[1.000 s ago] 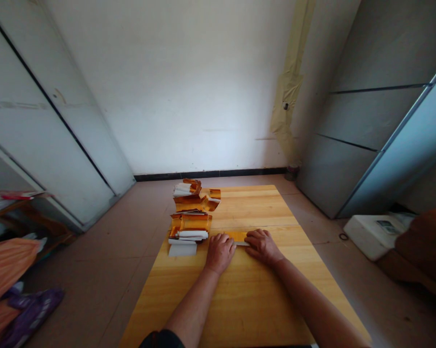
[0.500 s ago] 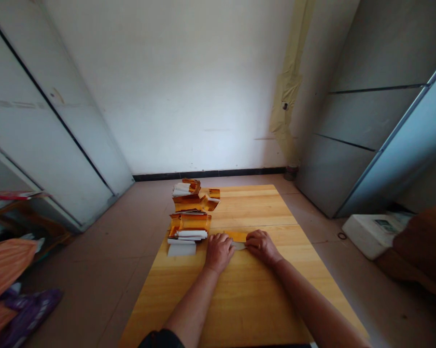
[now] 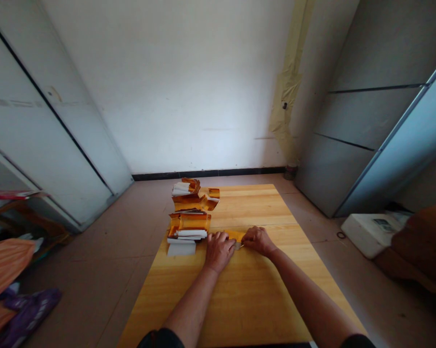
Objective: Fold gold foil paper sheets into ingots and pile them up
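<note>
A shiny orange-gold paper sheet [image 3: 233, 235] with a pale underside lies on the wooden table between my hands. My left hand [image 3: 219, 250] rests over its left part, fingers bent and closed on it against the tabletop. At its right end my right hand [image 3: 258, 240] pinches the paper, and a strip of the pale side shows turned up between the hands. My fingers cover both ends of the sheet. Just left of my left hand sits a stack of folded gold papers [image 3: 190, 222], with several white edges toward me.
More folded gold papers [image 3: 187, 200] lie at the table's far left. The wooden table [image 3: 254, 299] stands before a white wall [image 3: 203, 87]. A white foam box [image 3: 366, 234] is on the floor at right, a purple bag [image 3: 33, 314] at left.
My right hand has moved left and slightly away from me, closer to my left hand. Less of the turned-up pale strip shows. My left hand has barely moved.
</note>
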Available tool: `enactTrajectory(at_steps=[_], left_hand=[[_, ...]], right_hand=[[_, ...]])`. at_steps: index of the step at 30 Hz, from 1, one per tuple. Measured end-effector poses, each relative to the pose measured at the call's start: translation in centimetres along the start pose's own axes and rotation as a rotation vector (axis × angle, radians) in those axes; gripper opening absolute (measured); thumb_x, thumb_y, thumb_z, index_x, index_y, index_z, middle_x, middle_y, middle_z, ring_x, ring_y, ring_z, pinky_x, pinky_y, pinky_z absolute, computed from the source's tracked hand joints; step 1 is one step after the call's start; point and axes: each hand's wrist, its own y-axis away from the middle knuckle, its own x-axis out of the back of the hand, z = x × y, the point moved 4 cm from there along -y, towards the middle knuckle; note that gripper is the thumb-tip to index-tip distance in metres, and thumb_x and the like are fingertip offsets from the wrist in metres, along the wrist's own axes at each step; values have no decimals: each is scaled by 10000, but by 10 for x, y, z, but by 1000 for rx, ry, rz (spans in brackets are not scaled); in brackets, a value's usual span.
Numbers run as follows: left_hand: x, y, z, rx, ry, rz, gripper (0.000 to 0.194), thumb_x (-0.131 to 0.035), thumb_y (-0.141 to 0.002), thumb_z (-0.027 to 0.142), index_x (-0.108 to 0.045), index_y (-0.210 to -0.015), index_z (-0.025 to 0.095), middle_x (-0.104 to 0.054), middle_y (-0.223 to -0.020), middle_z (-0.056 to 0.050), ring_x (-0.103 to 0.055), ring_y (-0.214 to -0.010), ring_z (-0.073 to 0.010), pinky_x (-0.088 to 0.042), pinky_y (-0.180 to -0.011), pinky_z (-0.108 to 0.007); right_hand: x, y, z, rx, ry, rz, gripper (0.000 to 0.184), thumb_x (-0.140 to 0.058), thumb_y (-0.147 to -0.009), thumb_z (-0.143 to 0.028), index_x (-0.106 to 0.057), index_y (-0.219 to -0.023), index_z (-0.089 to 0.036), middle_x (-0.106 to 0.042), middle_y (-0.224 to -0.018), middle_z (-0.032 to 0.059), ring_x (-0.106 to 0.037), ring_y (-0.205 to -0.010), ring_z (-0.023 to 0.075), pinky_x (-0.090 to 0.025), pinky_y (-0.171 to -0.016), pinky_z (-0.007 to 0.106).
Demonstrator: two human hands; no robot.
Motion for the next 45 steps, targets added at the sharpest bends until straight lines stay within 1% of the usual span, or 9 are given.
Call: enactTrajectory(at_steps=[3, 8, 14, 21, 24, 27, 30, 41, 45], left_hand=[[-5, -1, 0, -43, 22, 3, 117, -572, -832, 267, -674, -890, 274, -582, -928, -28, -471, -927, -192, -320, -800, -343], [-16, -2, -2, -106, 95, 1, 145, -523, -855, 196, -666, -841, 214, -588, -861, -35, -488, -872, -173, -376, -770, -296], [-22, -3, -3, -166, 155, 2, 208, -460, -888, 181, -662, -843, 201, -590, -824, -36, -496, -825, -163, -406, -743, -275], [-19, 3, 0, -163, 118, -17, 274, -446, -889, 150, -638, -1047, 265, -588, -889, -36, -498, -872, -174, -421, -758, -286], [-17, 7, 2, -165, 96, -23, 277, -460, -895, 196, -636, -1077, 311, -577, -906, -37, -495, -876, -178, -423, -764, -298], [-14, 11, 3, -155, 79, -30, 309, -488, -879, 190, -629, -1097, 357, -575, -971, -36, -494, -916, -186, -415, -799, -325], [-12, 13, 3, -143, 67, -51, 316, -520, -860, 183, -639, -1076, 380, -577, -1025, -33, -493, -954, -197, -402, -825, -346], [-8, 10, 8, -99, 53, -69, 271, -553, -828, 202, -666, -1019, 359, -573, -964, -36, -483, -955, -211, -381, -807, -341], [-6, 8, 12, -75, 45, -76, 215, -576, -804, 217, -682, -956, 326, -566, -954, -37, -479, -949, -212, -370, -797, -340]], right_hand=[[2, -1, -4, -33, 25, 9, 141, -589, -801, -309, -730, -804, -305, -707, -854, -17, -566, -882, 165, -309, -846, 315], [5, -2, -11, -72, 29, 9, 128, -597, -789, -277, -725, -786, -288, -710, -857, -21, -568, -880, 161, -285, -857, 328], [4, -3, -11, -130, 8, 23, 82, -634, -753, -278, -712, -754, -255, -704, -812, -11, -570, -831, 159, -289, -852, 329], [0, -4, -8, -157, -13, 49, 73, -647, -726, -254, -708, -766, -251, -701, -813, -17, -574, -814, 150, -304, -849, 306], [-1, -5, -7, -169, -16, 53, 84, -641, -720, -235, -706, -774, -245, -701, -820, -17, -578, -817, 146, -313, -844, 296], [-1, -6, -7, -180, -16, 45, 94, -634, -716, -224, -704, -776, -243, -701, -810, -21, -583, -807, 139, -323, -842, 289], [-2, -6, -5, -184, -6, 48, 106, -621, -715, -217, -704, -775, -248, -702, -819, -26, -589, -807, 137, -331, -852, 292], [-8, -9, 4, -136, -40, 57, 249, -515, -689, -105, -713, -764, -236, -719, -832, -16, -626, -802, 133, -398, -805, 251], [-8, -9, 2, -146, -36, 59, 212, -537, -703, -160, -716, -781, -242, -718, -842, -14, -622, -818, 140, -392, -813, 255]])
